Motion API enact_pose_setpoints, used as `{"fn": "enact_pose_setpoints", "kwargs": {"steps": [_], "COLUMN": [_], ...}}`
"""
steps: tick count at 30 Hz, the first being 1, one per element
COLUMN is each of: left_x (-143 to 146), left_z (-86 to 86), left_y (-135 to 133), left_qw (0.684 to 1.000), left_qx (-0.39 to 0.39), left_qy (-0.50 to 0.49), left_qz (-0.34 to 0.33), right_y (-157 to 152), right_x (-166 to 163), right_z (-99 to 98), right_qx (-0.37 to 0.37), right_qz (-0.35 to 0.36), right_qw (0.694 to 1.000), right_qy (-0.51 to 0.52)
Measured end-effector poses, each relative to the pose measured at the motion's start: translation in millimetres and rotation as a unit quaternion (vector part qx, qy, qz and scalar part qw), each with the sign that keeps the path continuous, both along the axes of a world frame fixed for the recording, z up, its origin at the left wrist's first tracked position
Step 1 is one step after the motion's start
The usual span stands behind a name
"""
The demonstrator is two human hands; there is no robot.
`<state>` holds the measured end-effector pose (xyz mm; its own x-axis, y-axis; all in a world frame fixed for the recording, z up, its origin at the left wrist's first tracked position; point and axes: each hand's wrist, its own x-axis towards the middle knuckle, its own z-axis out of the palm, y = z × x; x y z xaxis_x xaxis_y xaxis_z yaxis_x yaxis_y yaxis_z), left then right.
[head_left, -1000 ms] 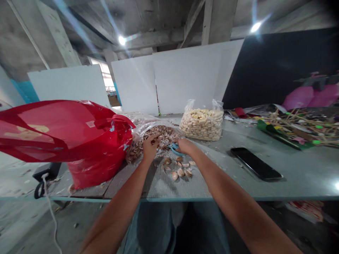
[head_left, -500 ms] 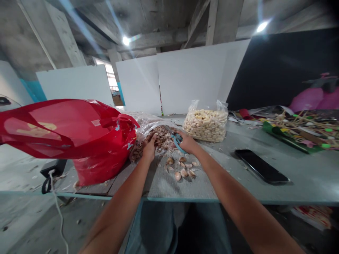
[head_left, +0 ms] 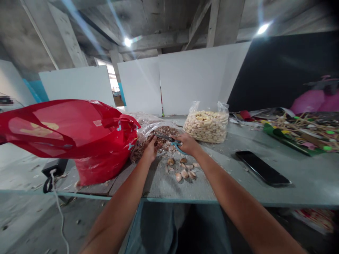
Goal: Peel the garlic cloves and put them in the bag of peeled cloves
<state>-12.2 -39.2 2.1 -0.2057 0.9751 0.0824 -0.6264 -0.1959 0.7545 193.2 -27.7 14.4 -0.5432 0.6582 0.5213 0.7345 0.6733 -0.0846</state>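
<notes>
My right hand (head_left: pixel 188 144) is closed around the blue handles of a pair of scissors (head_left: pixel 176 144), whose dark blades point left. At the blade tips is my left hand (head_left: pixel 150 149), its thumb and fingers pinched together; anything held between them is too small to make out. Both hands are over a heap of brown garlic skins (head_left: pixel 167 131), which spills from a clear plastic bag. Several unpeeled garlic cloves (head_left: pixel 184 173) lie on the table just in front of the heap.
A big red plastic bag (head_left: pixel 103 165) stands left of my hands. Behind my right hand sits a clear bag of peeled garlic cloves (head_left: pixel 206 127). A black phone (head_left: pixel 262 168) lies to the right, with a pile of sticks (head_left: pixel 304 127) beyond. A black adapter (head_left: pixel 54 167) with white cable is far left.
The scissors have swung round so that their blades now lie flatter and reach left to my left hand's fingertips. My left hand has barely moved, and the cloves lie as before.
</notes>
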Motion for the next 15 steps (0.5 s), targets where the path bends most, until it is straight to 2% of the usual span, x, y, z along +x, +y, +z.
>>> {"fn": "enact_pose_setpoints", "kwargs": {"steps": [15], "left_x": [-1.8], "left_z": [1.9], "left_y": [2.2], "left_qw": [0.999], "left_qx": [-0.016], "left_qy": [-0.034], "left_qz": [0.006], "right_y": [-1.6], "right_x": [-1.1], "right_z": [-0.6], "right_qx": [-0.01], "right_qz": [0.014], "right_qw": [1.0], "right_qy": [-0.017]}}
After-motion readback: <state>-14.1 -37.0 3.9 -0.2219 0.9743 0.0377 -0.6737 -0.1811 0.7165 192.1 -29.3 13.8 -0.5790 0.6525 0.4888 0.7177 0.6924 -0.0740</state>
